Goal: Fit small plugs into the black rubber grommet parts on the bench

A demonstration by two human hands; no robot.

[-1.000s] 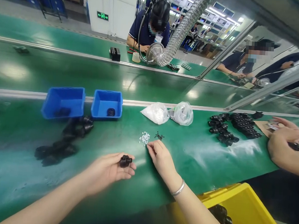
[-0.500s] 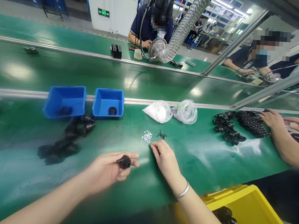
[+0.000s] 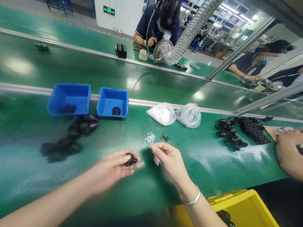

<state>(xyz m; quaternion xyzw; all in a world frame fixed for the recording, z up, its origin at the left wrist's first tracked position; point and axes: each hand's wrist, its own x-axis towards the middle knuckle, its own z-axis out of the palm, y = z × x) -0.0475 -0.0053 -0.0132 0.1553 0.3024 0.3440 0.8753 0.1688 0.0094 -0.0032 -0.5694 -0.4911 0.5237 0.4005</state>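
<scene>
My left hand (image 3: 118, 164) holds a small black plastic fitting (image 3: 131, 159) between thumb and fingers, its narrow round end pointing right. To its right, my right hand (image 3: 165, 157) is closed in a pinch of thumb and forefinger. Whatever is between those fingertips is too small to make out. Just beyond the pinch lies a little heap of small white pieces (image 3: 149, 138) on the green table (image 3: 124, 198). Beside that heap are scattered tiny black rings (image 3: 164, 138).
Two blue bins (image 3: 69, 101) and two plastic bags (image 3: 164, 115) stand along the back rail. Black fittings lie in groups at left (image 3: 60, 148) and right (image 3: 230, 131). A yellow crate (image 3: 260, 218) is at lower right. A co-worker's hands (image 3: 293, 147) work at far right.
My right hand has lifted slightly away from the white pieces, still pinched. My left hand has turned the black fitting and brought its thumb over it. The co-worker's hands at right have drawn nearer.
</scene>
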